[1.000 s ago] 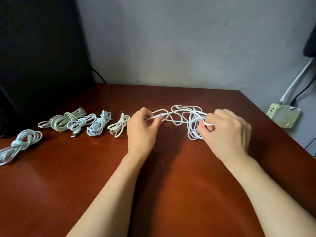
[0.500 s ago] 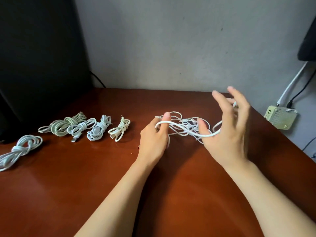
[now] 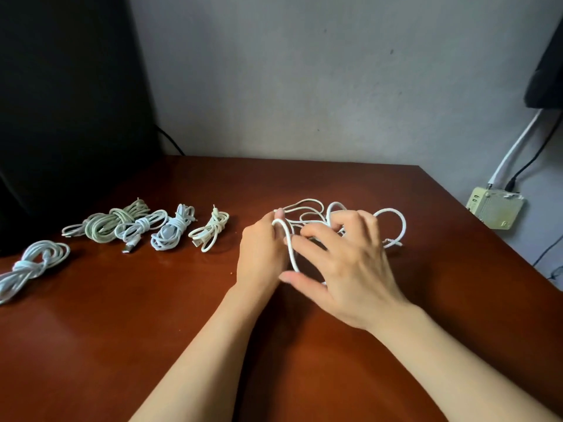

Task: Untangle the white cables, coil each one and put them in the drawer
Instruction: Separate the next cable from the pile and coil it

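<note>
White cable [image 3: 404, 228] loop pinched at fingertips of left hand [image 3: 262, 254]; right hand [image 3: 350, 269] just beside, fingers spread and half bent over the tangle, grip on any strand unclear. Five coiled bundles [image 3: 173, 231] well left of both, on wooden table [image 3: 122, 345].

Light level is moderate and soft. The grey wall [image 3: 304, 71] is evenly lit, while the upper left corner drops to near black. The wooden table [image 3: 91, 345] carries a broad dull sheen at lower left. Soft-edged shadows lie beneath the forearms [image 3: 213, 345]. The right hand [image 3: 344, 269] shows slight blur at the fingers. Wide-angle distortion bows the table's far edge.
</note>
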A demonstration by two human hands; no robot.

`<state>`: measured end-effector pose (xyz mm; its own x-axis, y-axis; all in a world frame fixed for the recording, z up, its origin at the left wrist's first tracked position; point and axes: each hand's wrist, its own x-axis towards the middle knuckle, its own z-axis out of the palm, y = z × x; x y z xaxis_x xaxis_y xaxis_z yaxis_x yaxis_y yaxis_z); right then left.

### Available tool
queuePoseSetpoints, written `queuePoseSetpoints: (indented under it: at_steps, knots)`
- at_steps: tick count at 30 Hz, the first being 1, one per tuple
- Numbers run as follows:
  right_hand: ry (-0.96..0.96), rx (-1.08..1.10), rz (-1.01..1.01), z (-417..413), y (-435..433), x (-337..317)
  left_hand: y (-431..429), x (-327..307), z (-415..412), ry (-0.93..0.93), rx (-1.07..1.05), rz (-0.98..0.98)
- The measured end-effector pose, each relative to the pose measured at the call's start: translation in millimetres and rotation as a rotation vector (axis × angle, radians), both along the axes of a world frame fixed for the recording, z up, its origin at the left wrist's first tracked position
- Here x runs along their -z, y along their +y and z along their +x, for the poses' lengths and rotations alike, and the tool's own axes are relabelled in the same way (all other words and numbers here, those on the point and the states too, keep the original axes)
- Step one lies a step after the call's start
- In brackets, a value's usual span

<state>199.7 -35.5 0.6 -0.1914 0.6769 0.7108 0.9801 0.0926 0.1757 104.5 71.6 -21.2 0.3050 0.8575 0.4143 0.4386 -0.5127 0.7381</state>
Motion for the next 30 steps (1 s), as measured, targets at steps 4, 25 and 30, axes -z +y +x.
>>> queuePoseSetpoints:
  at_steps: [4, 25, 30]
  knots:
    - [0.012, 0.162, 0.173, 5, 5, 4, -7, -5, -2, 0.043, 0.021, 0.026]
    - [0.01, 0.191, 0.07, 26, 5, -6, -1, 3, 5, 0.184, 0.076, 0.642]
    - [0.028, 0.221, 0.107, 33, 12, 2, -5, 2, 8, 0.181, 0.179, 0.675]
